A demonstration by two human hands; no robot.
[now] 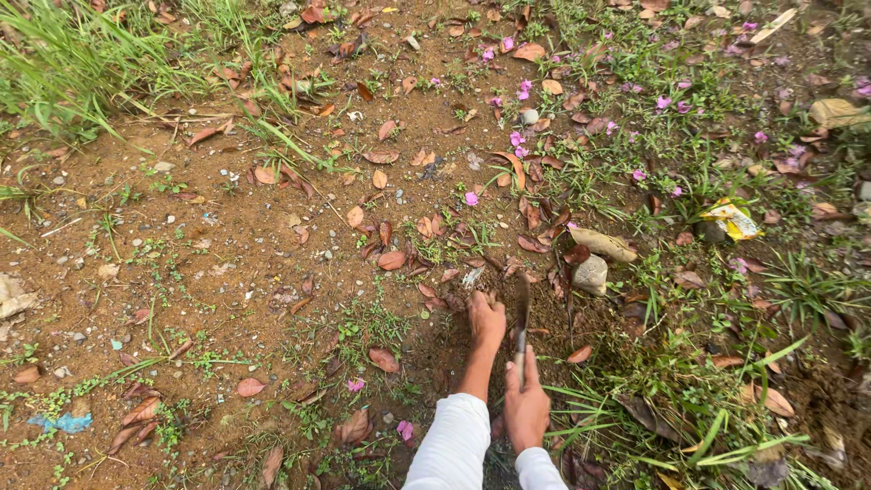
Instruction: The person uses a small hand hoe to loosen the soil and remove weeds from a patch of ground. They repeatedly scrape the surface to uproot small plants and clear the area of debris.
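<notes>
Brown bare soil (227, 245), dry leaves scattered. Right hand (526, 404) grip closed on knife (522, 318), blade pointing at the soil just left of the grey stone (591, 273). Left hand (486, 319) pressed to the soil beside the blade, fingers curled; can't tell what it holds.

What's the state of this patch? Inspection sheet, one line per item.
Surface: bare brown soil, damp-looking, pebbles scattered.
Job's things: curved blade tool, tip in the dirt.
Clutter: dry leaves, pink petals, grey stone, yellow wrapper, blue scrap.
Grippers: left hand on the ground, fingers in the soil; right hand gripping the tool's handle.
Cables: nothing seen.
Surroundings: grass clump, weeds.
</notes>
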